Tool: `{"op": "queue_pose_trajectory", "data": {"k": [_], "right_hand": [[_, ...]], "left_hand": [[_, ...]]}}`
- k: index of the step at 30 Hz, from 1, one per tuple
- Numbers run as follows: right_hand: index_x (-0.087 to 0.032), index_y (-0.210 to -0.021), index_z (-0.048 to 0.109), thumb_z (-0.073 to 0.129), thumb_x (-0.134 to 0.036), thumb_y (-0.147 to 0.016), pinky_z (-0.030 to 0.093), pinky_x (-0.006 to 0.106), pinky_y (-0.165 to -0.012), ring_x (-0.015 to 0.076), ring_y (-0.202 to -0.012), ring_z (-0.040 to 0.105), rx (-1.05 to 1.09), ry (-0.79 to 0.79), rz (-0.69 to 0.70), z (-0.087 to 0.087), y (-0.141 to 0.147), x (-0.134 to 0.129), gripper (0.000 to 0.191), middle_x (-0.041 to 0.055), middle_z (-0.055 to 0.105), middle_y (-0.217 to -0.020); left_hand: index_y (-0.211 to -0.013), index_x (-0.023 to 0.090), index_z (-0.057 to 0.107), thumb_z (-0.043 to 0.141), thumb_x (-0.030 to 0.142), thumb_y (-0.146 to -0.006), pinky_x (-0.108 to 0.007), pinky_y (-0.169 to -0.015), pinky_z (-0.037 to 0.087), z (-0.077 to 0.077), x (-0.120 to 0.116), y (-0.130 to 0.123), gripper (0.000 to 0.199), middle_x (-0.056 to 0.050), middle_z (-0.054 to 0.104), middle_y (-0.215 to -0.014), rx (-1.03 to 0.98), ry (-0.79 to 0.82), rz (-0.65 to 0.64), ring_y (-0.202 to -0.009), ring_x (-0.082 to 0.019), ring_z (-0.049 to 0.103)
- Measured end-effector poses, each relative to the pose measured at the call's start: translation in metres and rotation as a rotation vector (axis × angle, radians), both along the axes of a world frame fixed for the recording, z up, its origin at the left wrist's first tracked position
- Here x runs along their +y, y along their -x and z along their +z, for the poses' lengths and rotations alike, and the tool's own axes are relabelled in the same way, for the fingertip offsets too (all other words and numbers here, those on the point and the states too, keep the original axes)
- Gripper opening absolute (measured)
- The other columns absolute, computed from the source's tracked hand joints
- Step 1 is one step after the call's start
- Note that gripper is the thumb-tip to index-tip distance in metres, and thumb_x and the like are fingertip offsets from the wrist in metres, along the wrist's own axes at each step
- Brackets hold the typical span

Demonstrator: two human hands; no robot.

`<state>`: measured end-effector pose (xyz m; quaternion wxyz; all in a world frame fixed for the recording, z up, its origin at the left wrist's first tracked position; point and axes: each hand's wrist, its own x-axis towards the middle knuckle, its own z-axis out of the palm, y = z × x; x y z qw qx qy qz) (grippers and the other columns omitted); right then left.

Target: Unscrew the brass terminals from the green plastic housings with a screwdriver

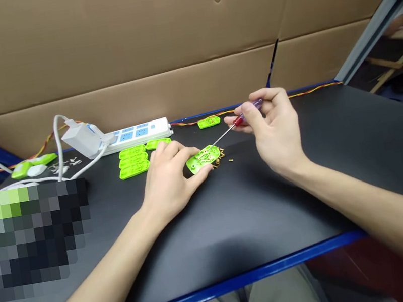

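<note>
My left hand (pixel 169 176) grips a green plastic shell (pixel 203 158) by its left end, thumb at the near edge and fingers at the far edge. Small brass-coloured pieces show inside the shell. My right hand (pixel 278 128) is closed around the red and purple handle of a screwdriver (pixel 225 133). Its thin shaft slants down to the left, and the tip is at the shell's far side; whether it touches a piece there is too small to tell. Several loose brass pieces (pixel 221 153) lie against the shell's right end.
Stacked or adjoining green shells (pixel 133 163) lie left of my left hand, another green shell (pixel 208 122) behind. A white power strip (pixel 137 134) with a charger (pixel 83 139) and cables stands at the back left. Cardboard (pixel 168 39) walls the back of the black table (pixel 235 222).
</note>
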<state>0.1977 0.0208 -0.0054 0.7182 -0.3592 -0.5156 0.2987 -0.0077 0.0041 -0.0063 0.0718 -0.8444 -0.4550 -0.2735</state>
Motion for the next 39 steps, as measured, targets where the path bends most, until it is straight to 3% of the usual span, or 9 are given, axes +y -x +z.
{"op": "queue_pose_trajectory", "data": {"k": [7,11,17,29,35,39], "right_hand": [[-0.021,-0.092,0.050,0.064,-0.027,-0.087,0.063,0.028,-0.077,0.0127,-0.077,0.074,0.237,0.277,0.100,-0.006,-0.001,0.005,0.016,-0.0049,0.067,-0.078],[-0.019,-0.089,0.053,0.066,-0.025,-0.085,0.063,0.030,-0.083,0.0147,-0.082,0.075,0.304,0.351,0.158,-0.011,-0.003,0.007,0.015,-0.0023,0.067,-0.080],[-0.019,-0.087,0.053,0.063,-0.023,-0.087,0.062,0.032,-0.089,0.0143,-0.083,0.075,0.332,0.375,0.166,-0.013,-0.005,0.011,0.010,-0.0020,0.066,-0.079],[-0.024,-0.095,0.048,0.064,-0.032,-0.086,0.063,0.030,-0.078,0.0120,-0.076,0.074,0.154,0.233,0.051,-0.007,-0.006,0.010,0.020,-0.0069,0.066,-0.079],[-0.022,-0.095,0.049,0.064,-0.033,-0.085,0.063,0.029,-0.075,0.0125,-0.076,0.074,0.130,0.229,0.088,-0.008,-0.002,0.008,0.021,-0.0055,0.067,-0.081],[-0.022,-0.094,0.051,0.065,-0.030,-0.086,0.063,0.030,-0.080,0.0128,-0.080,0.074,0.186,0.308,0.142,-0.012,-0.003,0.009,0.018,-0.0050,0.067,-0.081]], "left_hand": [[-0.107,0.017,0.068,0.062,0.043,-0.089,-0.036,-0.083,0.043,0.001,0.000,0.001,0.033,-0.007,0.063,-0.097,-0.048,-0.023,-0.008,-0.092,-0.024,0.051],[-0.110,0.016,0.067,0.060,0.042,-0.090,-0.036,-0.084,0.043,0.001,0.001,0.000,0.033,-0.008,0.063,-0.100,-0.055,-0.023,-0.003,-0.094,-0.024,0.053],[-0.110,0.019,0.067,0.060,0.043,-0.090,-0.037,-0.086,0.043,0.000,0.003,0.001,0.032,-0.007,0.064,-0.101,-0.060,-0.010,0.010,-0.095,-0.023,0.053],[-0.110,0.018,0.068,0.062,0.043,-0.089,-0.039,-0.086,0.044,-0.002,0.006,0.003,0.033,-0.008,0.062,-0.100,-0.034,-0.009,0.077,-0.094,-0.025,0.051],[-0.112,0.019,0.067,0.062,0.042,-0.089,-0.039,-0.087,0.043,-0.001,0.004,0.003,0.034,-0.008,0.062,-0.101,0.003,-0.040,0.040,-0.097,-0.026,0.052],[-0.113,0.020,0.067,0.060,0.043,-0.090,-0.039,-0.086,0.044,0.000,0.003,0.003,0.033,-0.008,0.061,-0.101,0.010,-0.075,0.026,-0.097,-0.025,0.052]]}}
